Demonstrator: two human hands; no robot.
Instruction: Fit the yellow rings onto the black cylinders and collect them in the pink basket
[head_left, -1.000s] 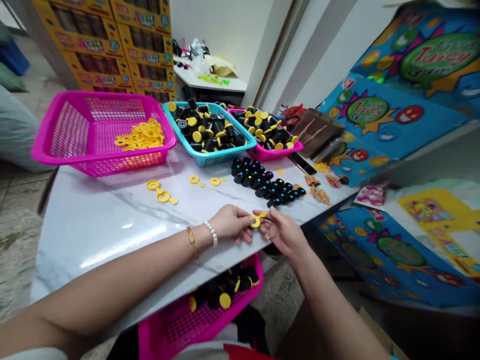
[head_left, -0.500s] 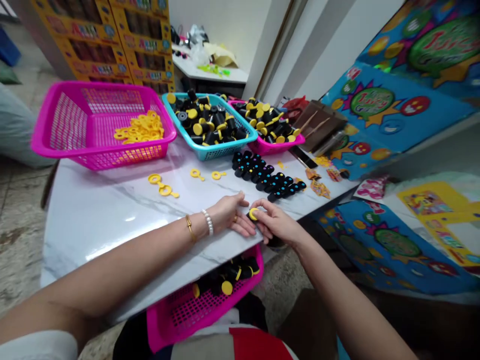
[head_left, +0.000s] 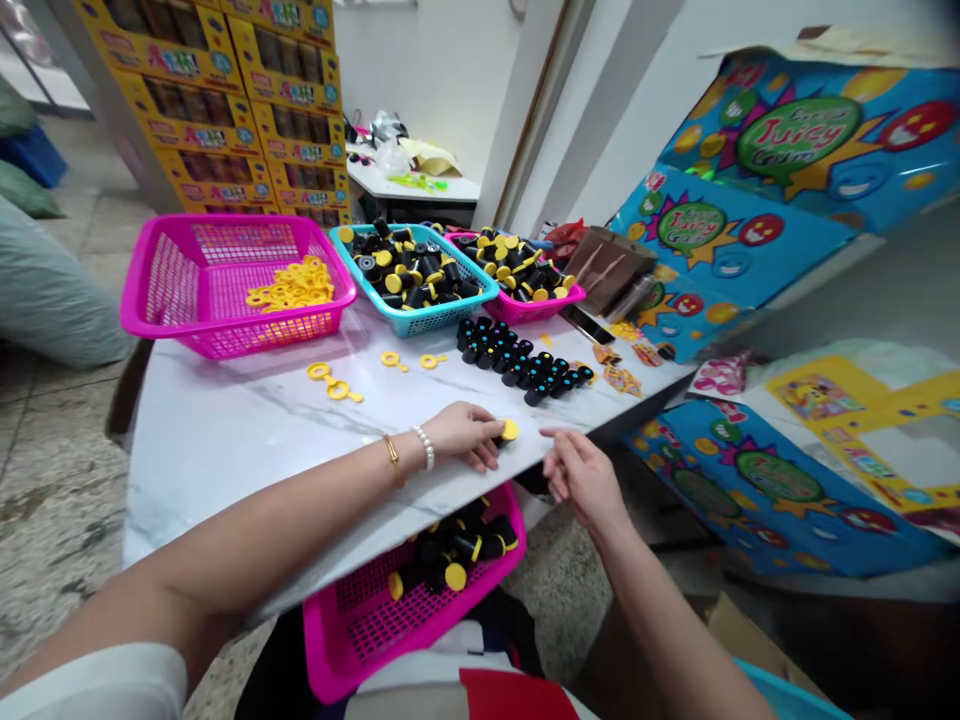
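The left hand [head_left: 463, 436] is on the white table [head_left: 225, 440], close to its front edge. Its fingers are narrow and hold a little tub [head_left: 510, 430]. The tub is black with a round yellow top, and the top faces up toward the camera. The tub is between the two hands, but only the left one touches it. White beads [head_left: 425, 448] and a gold band [head_left: 392, 456] go around the left wrist.

The right hand [head_left: 585, 478] is to the right of the tub, just past the table edge and apart from the tub. Its pointing finger sticks out toward the tub. Its other fingers bend in loosely.

Past the hands, lots of black dotted tubs [head_left: 525, 362] stand close together in rows. Most of their dots are blue. Four yellow rings with tails lie flat on the table, to the left of the rows. Two rings [head_left: 328, 381] are close together, and the other two are a bit apart.

At the back there are three baskets. The big pink basket [head_left: 150, 325] has a pile of yellow rings [head_left: 300, 285] in it. The blue basket [head_left: 409, 322] and the small pink basket [head_left: 525, 311] are full of black tubs with yellow tops. A phone [head_left: 586, 325] and some wrappers [head_left: 622, 381] lie on the right side. Below the table edge, a low pink basket [head_left: 326, 650] holds more tubs.
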